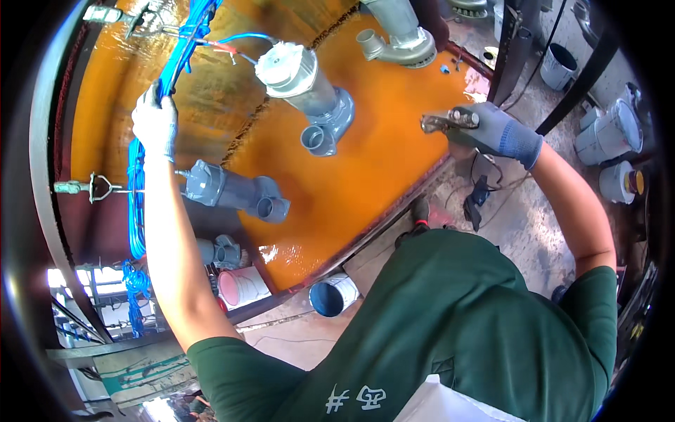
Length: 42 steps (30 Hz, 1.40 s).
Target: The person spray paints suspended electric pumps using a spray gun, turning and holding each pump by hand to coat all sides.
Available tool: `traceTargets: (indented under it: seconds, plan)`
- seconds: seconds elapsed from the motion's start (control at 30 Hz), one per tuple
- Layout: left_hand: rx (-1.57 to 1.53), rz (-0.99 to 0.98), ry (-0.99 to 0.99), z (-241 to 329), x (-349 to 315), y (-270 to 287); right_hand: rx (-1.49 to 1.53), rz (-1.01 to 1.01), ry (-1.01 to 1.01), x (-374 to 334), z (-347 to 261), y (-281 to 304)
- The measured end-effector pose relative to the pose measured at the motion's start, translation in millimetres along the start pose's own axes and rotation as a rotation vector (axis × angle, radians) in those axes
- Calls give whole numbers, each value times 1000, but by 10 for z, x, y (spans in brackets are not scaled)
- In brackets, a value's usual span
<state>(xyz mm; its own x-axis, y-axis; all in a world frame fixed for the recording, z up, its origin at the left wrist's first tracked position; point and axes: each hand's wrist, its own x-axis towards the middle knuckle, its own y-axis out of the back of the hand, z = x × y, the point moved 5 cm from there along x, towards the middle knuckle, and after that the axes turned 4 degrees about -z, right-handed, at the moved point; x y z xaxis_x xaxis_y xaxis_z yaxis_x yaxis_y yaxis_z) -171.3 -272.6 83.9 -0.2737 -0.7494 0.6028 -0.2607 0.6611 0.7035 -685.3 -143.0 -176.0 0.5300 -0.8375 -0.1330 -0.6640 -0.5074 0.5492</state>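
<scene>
My left hand, in a pale glove, is closed round a coiled bundle of blue cable at the far left. In my right hand, gloved in grey, is a metal spray gun whose head points left. A shiny grey-blue submersible pump lies just right of my left forearm. Another pump, its top pale and wet-looking, hangs in the middle between my hands. A third, duller grey pump is at the top, farther off.
Behind the pumps is an orange-stained panel or tray with a raised edge. Below it stand a bucket with blue inside and a pink-filled bucket. Metal hooks hold the cables at left. White buckets line the right-hand floor.
</scene>
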Motion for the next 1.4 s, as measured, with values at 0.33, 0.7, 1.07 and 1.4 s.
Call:
traceTargets:
  seconds: [0.33,0.7,1.07,1.4]
  plan:
    - [-115,9,6,-451,246,-254,0,92,149,-145,-232,-355]
    - [-608,496,-216,1227,90,596,-12,-17,56,32,-344,-425]
    - [-943,-148,-180,1785,1343,-83,-205,-26,115,-29,-229,-373]
    - [-1090,-84,-72,1888,711,357,-92,222,91,121,-189,49]
